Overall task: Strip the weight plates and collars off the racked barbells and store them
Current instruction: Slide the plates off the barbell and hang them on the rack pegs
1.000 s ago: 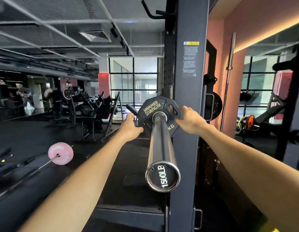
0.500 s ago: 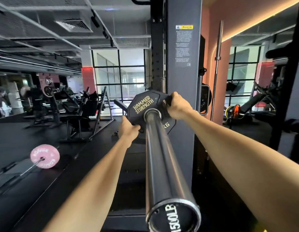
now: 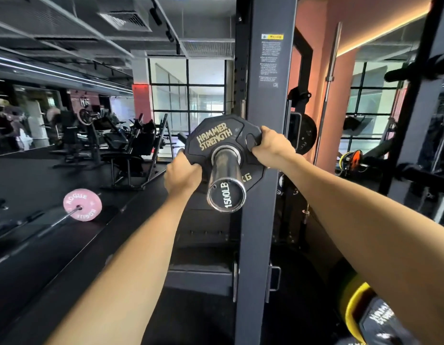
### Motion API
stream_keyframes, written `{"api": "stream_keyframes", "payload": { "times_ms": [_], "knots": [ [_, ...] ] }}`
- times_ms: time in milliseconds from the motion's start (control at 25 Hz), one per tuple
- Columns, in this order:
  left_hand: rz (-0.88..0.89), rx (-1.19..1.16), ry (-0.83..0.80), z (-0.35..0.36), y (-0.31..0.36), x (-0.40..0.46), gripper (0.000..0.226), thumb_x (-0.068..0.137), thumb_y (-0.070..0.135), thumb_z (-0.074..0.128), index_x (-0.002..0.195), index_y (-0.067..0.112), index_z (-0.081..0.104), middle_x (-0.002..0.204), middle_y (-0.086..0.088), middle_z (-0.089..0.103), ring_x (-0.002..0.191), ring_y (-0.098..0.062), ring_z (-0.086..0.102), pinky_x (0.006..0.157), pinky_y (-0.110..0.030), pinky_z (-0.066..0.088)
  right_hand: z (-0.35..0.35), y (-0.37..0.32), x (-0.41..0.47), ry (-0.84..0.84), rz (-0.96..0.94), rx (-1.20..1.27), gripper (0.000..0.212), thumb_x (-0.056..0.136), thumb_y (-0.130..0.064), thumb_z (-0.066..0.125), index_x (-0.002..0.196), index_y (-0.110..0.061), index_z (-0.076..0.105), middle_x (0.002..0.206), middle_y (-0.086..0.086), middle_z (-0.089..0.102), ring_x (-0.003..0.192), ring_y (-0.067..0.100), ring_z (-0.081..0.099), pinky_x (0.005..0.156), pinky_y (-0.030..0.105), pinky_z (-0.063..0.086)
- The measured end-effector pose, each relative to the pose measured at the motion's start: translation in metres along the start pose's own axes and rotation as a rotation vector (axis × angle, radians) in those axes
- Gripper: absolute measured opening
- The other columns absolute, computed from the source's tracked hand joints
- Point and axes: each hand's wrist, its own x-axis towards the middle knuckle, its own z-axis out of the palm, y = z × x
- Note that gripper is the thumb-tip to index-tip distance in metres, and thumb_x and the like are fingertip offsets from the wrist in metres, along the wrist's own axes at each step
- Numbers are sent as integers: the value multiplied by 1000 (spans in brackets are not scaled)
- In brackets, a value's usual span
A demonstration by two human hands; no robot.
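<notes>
A black Hammer Strength weight plate (image 3: 217, 138) sits on the chrome sleeve of the racked barbell (image 3: 226, 179), whose end cap reads 1500LB and points at me. My left hand (image 3: 182, 174) grips the plate's lower left edge. My right hand (image 3: 271, 148) grips its upper right edge through a handle cut-out. The plate is a short way in from the sleeve's end. No collar shows on the sleeve.
The dark rack upright (image 3: 264, 170) stands just right of the sleeve. Another black plate (image 3: 305, 133) hangs on a peg behind it. A barbell with a pink Rogue plate (image 3: 82, 204) lies on the floor at left. A yellow-rimmed plate (image 3: 360, 310) is at bottom right.
The plate has slid along the sleeve toward its end, with both hands still gripping it. The view has shifted, so less of the sleeve shows in front of the plate.
</notes>
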Motion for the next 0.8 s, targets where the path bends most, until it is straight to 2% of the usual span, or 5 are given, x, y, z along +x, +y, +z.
{"api": "stream_keyframes", "payload": {
  "times_ms": [200,360,520,720,800],
  "knots": [
    [-6,-14,26,-44,2,-65,32,81,14,52,113,15,57,108,-16,64,103,-37,58,81,-38,46,-32,-15,-61,-3,-19,-37,29,86,-26,49,113,-17,51,97,9,60,84,35,53,74,35,43],
    [-23,59,38,-81,12,-98,35,85,16,51,119,18,57,113,-14,63,104,-36,58,82,-39,47,-49,-28,-106,19,-15,-58,30,87,-29,51,114,-14,52,105,14,65,94,40,61,77,37,46],
    [-13,86,10,-105,13,-123,32,83,13,51,115,15,55,110,-16,63,98,-38,60,85,-45,53,-64,-37,-139,27,-26,-35,31,89,-28,49,115,-12,53,110,16,65,101,41,59,79,37,45],
    [33,72,12,-134,19,-149,31,84,8,51,115,11,56,106,-14,61,82,-30,51,69,-37,46,-86,-54,-176,54,-23,18,27,87,-19,49,113,-12,54,107,13,66,93,37,61,74,36,47],
    [58,51,21,-141,19,-158,30,81,8,52,111,11,57,103,-13,62,80,-30,54,68,-37,48,-93,-57,-186,64,-32,33,26,86,-18,50,111,-12,56,106,13,66,92,37,61,76,37,50]
  ]
}}
